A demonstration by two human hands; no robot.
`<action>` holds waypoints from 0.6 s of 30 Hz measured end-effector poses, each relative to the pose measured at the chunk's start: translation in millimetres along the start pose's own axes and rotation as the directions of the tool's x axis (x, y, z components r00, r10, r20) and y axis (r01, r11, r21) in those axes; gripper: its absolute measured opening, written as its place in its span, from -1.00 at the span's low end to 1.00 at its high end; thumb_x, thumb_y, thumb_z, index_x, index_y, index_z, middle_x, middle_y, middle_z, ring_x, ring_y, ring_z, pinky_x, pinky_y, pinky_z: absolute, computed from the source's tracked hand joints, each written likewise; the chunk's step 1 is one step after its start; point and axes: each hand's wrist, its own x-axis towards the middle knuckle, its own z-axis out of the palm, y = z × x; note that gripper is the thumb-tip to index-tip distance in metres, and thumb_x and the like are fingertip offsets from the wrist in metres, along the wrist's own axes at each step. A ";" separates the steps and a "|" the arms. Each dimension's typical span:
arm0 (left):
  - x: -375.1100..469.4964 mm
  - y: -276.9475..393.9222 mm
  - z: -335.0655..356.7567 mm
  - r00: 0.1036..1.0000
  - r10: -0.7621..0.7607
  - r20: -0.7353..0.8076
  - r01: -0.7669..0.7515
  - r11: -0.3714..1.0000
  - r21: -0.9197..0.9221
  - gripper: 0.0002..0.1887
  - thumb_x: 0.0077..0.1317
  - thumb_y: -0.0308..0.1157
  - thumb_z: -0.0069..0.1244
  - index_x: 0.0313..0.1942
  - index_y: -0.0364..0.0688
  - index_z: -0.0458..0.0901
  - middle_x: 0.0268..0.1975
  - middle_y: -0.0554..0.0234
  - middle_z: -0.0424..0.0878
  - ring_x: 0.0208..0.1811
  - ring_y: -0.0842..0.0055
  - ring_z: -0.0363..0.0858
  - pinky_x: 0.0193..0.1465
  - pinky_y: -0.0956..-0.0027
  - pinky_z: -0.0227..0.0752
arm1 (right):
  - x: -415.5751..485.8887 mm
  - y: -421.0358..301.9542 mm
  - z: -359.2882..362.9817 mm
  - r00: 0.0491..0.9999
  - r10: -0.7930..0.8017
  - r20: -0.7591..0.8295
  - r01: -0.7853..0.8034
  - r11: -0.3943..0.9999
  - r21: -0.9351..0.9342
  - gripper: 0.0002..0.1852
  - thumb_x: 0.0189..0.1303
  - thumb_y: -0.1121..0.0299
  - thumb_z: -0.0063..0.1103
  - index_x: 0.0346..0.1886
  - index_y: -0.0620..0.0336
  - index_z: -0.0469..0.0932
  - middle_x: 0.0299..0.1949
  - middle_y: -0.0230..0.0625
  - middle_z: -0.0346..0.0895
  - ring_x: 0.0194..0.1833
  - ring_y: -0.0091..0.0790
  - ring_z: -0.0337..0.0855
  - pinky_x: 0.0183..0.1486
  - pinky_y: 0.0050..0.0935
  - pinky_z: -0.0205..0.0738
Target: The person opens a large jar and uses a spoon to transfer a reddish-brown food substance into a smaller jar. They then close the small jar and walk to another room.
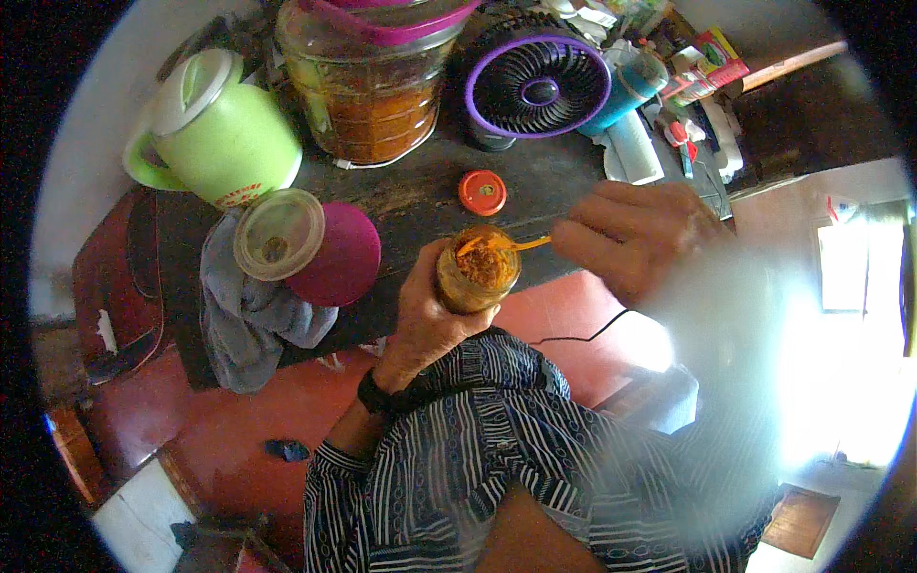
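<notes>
A glass jar (469, 290) holds a coarse orange-brown paste (491, 263). My left hand (423, 311) is wrapped around the jar and holds it with its mouth towards me, above the table's front edge. From the paste an orange spoon (531, 243) sticks out to the right. Its handle ends in the fingers of my right hand (634, 233), which is slightly blurred; the spoon's tip lies in the paste. Just beyond the jar, a round red lid (483, 192) rests on the dark wooden table (401, 193).
Left of the jar are a magenta container (347, 254) with a translucent lid (279, 235), a grey cloth (247, 308) and a light green jug (229, 140). Behind stand a large clear tub (380, 118) with orange-brown contents, a purple-rimmed fan (539, 89) and a blue bottle (630, 86).
</notes>
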 end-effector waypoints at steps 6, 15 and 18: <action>1.0 15.3 12.8 0.998 -0.051 0.031 0.053 0.995 -0.079 -0.26 -0.17 -0.48 0.38 0.07 -0.25 0.37 -0.05 0.15 0.55 -0.03 0.43 0.57 0.06 0.36 0.46 | 8.6 -4.5 -6.3 0.997 -0.020 0.071 0.013 0.995 0.099 -0.86 0.05 0.34 0.06 -0.39 0.20 0.47 -0.47 -0.19 0.44 -0.35 -0.15 0.59 -0.39 -0.27 0.49; 16.8 -3.5 84.0 0.989 -0.066 0.130 0.076 0.994 -0.076 -0.19 -0.20 -0.47 0.39 0.13 -0.19 0.33 0.03 0.15 0.51 0.04 0.37 0.53 0.11 0.28 0.42 | -22.6 48.9 21.0 0.990 -0.132 0.042 0.121 0.973 0.197 -0.91 -0.05 0.37 0.17 -0.43 0.11 0.55 -0.42 -0.21 0.49 -0.39 -0.13 0.61 -0.47 -0.25 0.48; 29.7 -8.0 106.7 0.987 -0.093 0.132 0.115 0.979 -0.166 -0.18 -0.21 -0.47 0.39 0.13 -0.20 0.33 0.02 0.11 0.51 0.04 0.33 0.53 0.12 0.28 0.41 | -34.9 67.9 31.1 0.991 -0.098 0.085 0.085 0.985 0.148 -0.84 -0.07 0.38 0.19 -0.34 0.09 0.57 -0.37 -0.22 0.49 -0.37 -0.13 0.61 -0.45 -0.25 0.49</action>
